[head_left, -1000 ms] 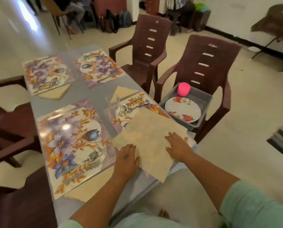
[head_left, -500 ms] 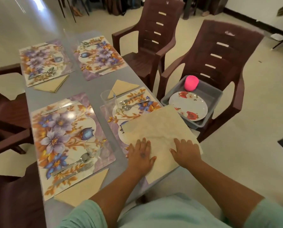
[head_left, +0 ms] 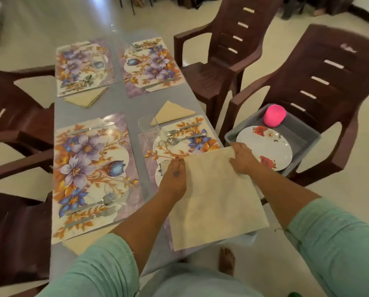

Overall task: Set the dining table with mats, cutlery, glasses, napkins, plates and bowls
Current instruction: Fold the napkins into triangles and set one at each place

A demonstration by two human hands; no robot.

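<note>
— Where is the napkin [head_left: 216, 198] lying now?

— It is lying unfolded on the near-right floral mat [head_left: 179, 151] of the table [head_left: 123, 108], overhanging the near edge.

— What are the hands doing differently?

— Half a second ago both were pressing flat near the napkin's middle. Now they are reaching to its far corners: the left hand [head_left: 175, 179] is pinching the far-left corner, the right hand [head_left: 242, 159] is gripping the far-right corner, beside the grey tray [head_left: 303, 133] holding a flowered plate [head_left: 265, 146].

- 4 mats [head_left: 93, 174] lie on the table [head_left: 123, 103], centre-left of frame.
- A plate [head_left: 267, 146] sits in the bin [head_left: 303, 133] on the chair [head_left: 320, 82], right.
</note>
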